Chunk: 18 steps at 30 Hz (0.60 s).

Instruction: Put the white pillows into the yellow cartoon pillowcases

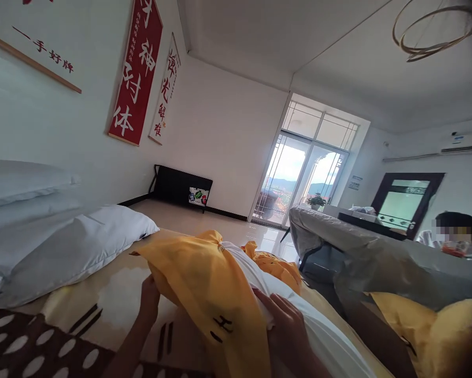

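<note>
A yellow pillowcase (204, 273) with black stitched marks lies partly over a white pillow (318, 320), whose long bare part runs toward the lower right. My left hand (149, 296) is closed on the pillowcase's left edge, its fingertips partly hidden by the fabric. On the other side, my right hand (285, 320) curls its fingers over the white pillow, right beside the pillowcase's edge. Just beyond the pillow is a crumpled orange-yellow cloth (279, 268) with a small print.
White pillows (82, 247) are piled at left on a cream and brown dotted sheet (34, 341). Another yellow pillow (452, 336) sits at lower right. Behind it stands a plastic-covered table (377, 252), with a person (456, 228) at its far side. A black folded frame (176, 184) leans by the wall.
</note>
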Motion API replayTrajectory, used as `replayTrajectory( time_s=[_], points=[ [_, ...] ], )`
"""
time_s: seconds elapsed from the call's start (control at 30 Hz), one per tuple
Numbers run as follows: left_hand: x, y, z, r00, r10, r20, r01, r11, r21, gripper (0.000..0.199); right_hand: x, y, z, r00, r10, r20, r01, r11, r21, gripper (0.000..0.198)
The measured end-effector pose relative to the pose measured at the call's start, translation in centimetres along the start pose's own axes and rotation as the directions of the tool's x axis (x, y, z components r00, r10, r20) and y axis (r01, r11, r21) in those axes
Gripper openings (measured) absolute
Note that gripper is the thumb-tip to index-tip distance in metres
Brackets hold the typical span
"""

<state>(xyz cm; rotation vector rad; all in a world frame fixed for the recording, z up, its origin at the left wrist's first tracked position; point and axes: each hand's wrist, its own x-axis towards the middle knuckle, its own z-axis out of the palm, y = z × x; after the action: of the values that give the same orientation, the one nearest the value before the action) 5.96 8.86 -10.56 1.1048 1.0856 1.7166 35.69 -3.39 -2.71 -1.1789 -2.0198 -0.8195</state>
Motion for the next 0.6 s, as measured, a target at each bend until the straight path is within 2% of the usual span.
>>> replayTrajectory(
  time_s=[0.1,0.23,0.33,0.43,0.6],
  points=[
    [1.2,0.6,-0.9,0.999,-0.01,-0.037,0.008,0.999,-0.047,0.038,0.1,-0.1,0.5,0.999,0.012,0.035,-0.012,1.0,0.007,0.043],
    [0.0,0.5,0.6,0.999,-0.026,0.038,0.029,0.997,-0.066,0.031,0.4,-0.7,0.2,0.992,0.052,0.113,-0.054,0.999,0.01,0.043],
    [-0.3,0.0,0.6,0.998,-0.027,0.057,0.031,0.997,-0.072,0.028,0.3,-0.8,-0.4,0.991,0.056,0.125,-0.058,0.998,0.008,0.041],
    [0.5,-1.0,-0.7,0.999,-0.046,0.013,0.047,0.997,-0.058,0.023,0.1,-0.7,-0.9,0.995,0.033,0.099,-0.035,0.999,0.016,0.041],
    [1.2,-3.3,-1.7,0.981,-0.163,-0.105,0.169,0.984,0.05,0.015,0.1,-0.2,-0.6,0.995,0.006,0.101,-0.005,1.0,-0.007,0.039]
  ],
)
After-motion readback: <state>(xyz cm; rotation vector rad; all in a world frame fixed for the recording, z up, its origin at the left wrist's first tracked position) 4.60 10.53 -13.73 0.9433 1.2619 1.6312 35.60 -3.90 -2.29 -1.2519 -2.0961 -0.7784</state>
